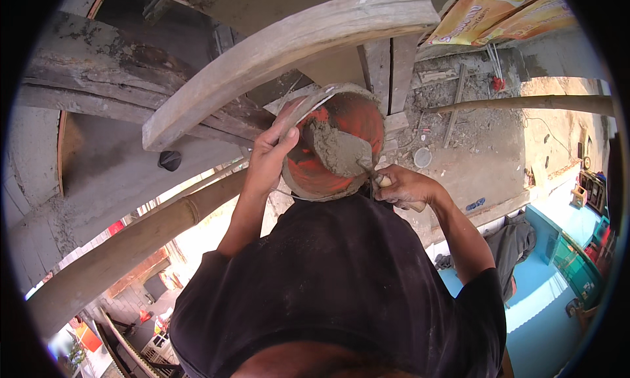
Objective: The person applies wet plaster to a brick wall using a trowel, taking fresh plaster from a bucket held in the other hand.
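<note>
An orange-red bucket (372, 120), smeared with grey mortar inside and round its rim, is in front of my chest. My right hand (397, 186) is closed round the pale handle of a trowel (342, 152); its blade lies over the inside of the bucket, covered with wet mortar. My left hand (270, 156) is at the bucket's left side, its thumb pressed on a narrow, flat, mortar-caked piece (307, 113) with a pale edge. That piece slants across the bucket's left rim. Its far face and the left fingertips are hidden.
A curved wooden beam (282, 53) passes just beyond the bucket. Weathered timbers (111, 69) run at the left, above a thick bamboo pole (190, 210). Another pole (525, 104) crosses at the right. Far below are rubble, a white round container (422, 157) and a light-blue surface (535, 306).
</note>
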